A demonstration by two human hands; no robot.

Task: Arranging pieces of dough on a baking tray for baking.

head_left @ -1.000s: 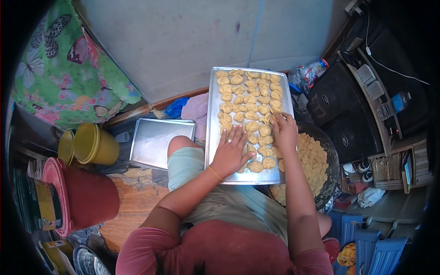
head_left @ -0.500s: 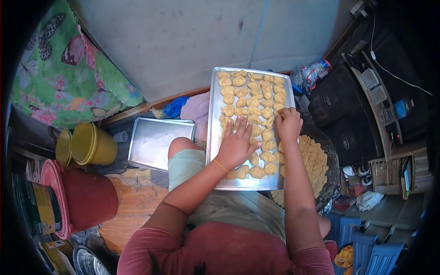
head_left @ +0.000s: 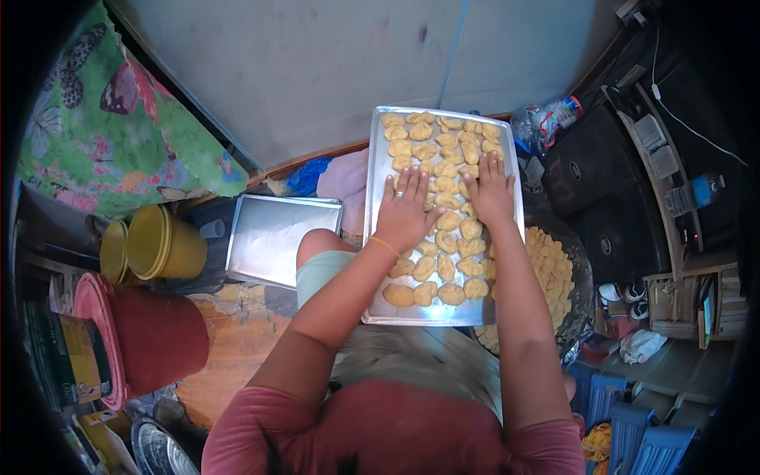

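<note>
A metal baking tray (head_left: 378, 237) rests across my lap, filled with several rows of pale yellow dough pieces (head_left: 443, 269). My left hand (head_left: 404, 210), with a ring and a thin wristband, lies flat with fingers spread on the pieces in the tray's middle left. Beside it, my right hand (head_left: 489, 190) presses flat on the pieces toward the tray's right side. Neither hand grips anything.
An empty metal tray (head_left: 281, 237) lies on the floor to the left. A dark bowl (head_left: 571, 277) of more dough pieces sits at my right. Yellow buckets (head_left: 154, 241), a red tub (head_left: 146, 336), a plastic bottle (head_left: 546, 119) and black cabinets (head_left: 609, 198) stand around.
Both hands have slid up the tray, from the pieces near its lower end to the middle rows, staying flat on the dough.
</note>
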